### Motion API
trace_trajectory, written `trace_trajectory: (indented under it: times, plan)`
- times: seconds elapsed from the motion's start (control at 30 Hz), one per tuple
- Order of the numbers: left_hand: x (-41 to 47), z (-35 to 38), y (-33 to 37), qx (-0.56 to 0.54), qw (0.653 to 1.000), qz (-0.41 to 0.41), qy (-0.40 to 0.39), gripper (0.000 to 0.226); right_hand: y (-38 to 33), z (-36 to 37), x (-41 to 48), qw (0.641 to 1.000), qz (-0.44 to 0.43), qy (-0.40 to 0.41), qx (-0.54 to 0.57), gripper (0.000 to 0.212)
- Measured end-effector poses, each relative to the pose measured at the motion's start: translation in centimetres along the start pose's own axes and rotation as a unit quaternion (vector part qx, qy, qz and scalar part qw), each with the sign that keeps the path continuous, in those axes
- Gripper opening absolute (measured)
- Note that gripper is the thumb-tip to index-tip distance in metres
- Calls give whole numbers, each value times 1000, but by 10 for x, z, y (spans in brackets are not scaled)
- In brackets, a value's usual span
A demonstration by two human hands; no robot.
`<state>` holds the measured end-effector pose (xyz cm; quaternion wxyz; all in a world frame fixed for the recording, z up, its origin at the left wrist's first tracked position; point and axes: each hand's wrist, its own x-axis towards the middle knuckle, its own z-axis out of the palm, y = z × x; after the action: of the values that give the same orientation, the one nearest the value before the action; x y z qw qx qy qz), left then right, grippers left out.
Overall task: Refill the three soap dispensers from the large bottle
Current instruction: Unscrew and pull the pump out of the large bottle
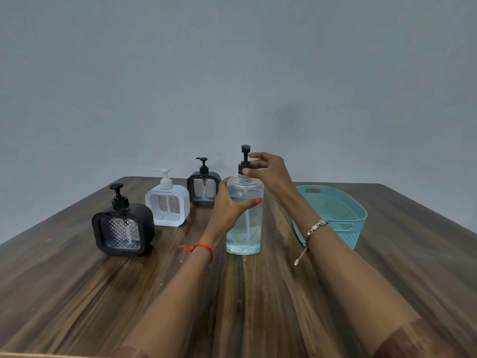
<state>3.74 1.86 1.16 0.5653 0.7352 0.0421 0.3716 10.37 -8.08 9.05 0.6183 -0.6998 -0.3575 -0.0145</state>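
Note:
A tall clear bottle (244, 228) of pale liquid stands upright in the middle of the wooden table (258, 306). My left hand (227, 205) grips its upper body from the left, thumb across the front. My right hand (268, 169) pinches the black pump collar (244, 167) at the bottle's neck. Three square dispensers stand in a row to the left: a black dispenser (123, 228) nearest, a white dispenser (167, 206) in the middle, and a smaller-looking black dispenser (203, 188) farthest back. All three have their pumps on.
A teal plastic basket (333, 215) sits right of the bottle, behind my right forearm. A plain grey wall rises behind the table's far edge. Bare wood stretches along the near side of the table.

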Motion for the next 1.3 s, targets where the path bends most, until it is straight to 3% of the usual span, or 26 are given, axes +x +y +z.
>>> trace_trajectory:
  times: [0.1, 0.2, 0.33, 0.57, 0.7, 0.87, 0.97, 1.17, 1.3]
  plan:
    - [0, 1, 0, 0, 1000, -1, -2, 73, -1, -10, -2, 999, 12, -42, 17, 41]
    - [0, 2, -1, -4, 1000, 3, 3, 72, -2, -5, -4, 1000, -3, -9, 2, 39]
    - [1, 2, -2, -6, 1000, 5, 5, 74, -2, 8, -2, 993, -17, 40, -106, 48]
    - [2, 1, -3, -6, 1000, 2, 0, 75, -7, -5, -1, 998, 50, -38, 23, 41]
    - [2, 2, -3, -12, 1000, 5, 4, 73, -6, 0, -7, 999, 25, -28, -16, 35]
    - [2, 2, -4, -6, 1000, 8, 6, 74, -7, 15, -4, 991, 16, 54, -124, 41]
    - [3, 2, -5, -4, 1000, 1, 7, 77, -10, 11, -5, 995, 21, 25, -94, 30]
    - [1, 2, -1, -7, 1000, 2, 8, 77, -16, 3, -9, 999, 34, -2, -24, 37]
    - [0, 3, -1, -7, 1000, 8, 5, 70, -14, 15, -10, 994, 39, 19, -103, 32]
